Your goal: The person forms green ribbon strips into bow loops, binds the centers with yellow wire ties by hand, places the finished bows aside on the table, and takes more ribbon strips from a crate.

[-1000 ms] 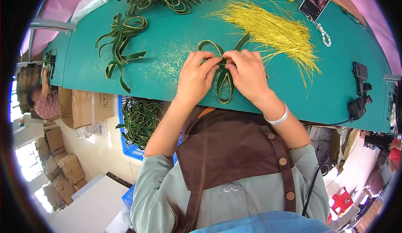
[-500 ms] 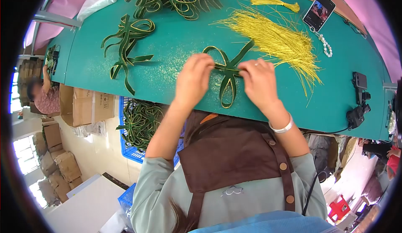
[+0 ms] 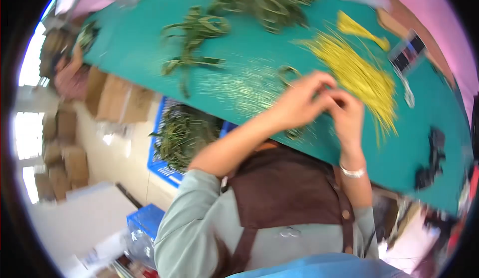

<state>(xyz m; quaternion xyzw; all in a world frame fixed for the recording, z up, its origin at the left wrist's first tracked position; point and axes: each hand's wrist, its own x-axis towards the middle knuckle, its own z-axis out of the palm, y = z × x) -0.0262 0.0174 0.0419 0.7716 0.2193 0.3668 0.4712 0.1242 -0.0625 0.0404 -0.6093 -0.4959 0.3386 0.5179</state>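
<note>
My left hand [image 3: 305, 100] is closed in a pinch, its fingertips meeting those of my right hand [image 3: 347, 109], which is also pinched. Motion blur hides what lies between the fingertips. Behind and beneath my left hand is a dark green ribbon bow with gold edging; only one loop [image 3: 288, 73] at the upper left and part of a lower loop [image 3: 296, 132] show. The bow's middle is covered by my hand. Just beyond my right hand lies a loose bundle of thin gold strands [image 3: 357, 68].
Finished-looking green bows [image 3: 192, 38] and a bigger heap [image 3: 262, 1] lie on the green table [image 3: 139, 43]. A tied gold bundle [image 3: 361, 31], a phone [image 3: 408, 53] and black devices [image 3: 431, 158] are at right. A blue basket [image 3: 162, 165] holds more ribbon. Someone [image 3: 72, 78] sits at far left.
My hands were apart on either side of the bow and have come together at its right, covering its middle. The whole view has shifted and tilted, and is blurred.
</note>
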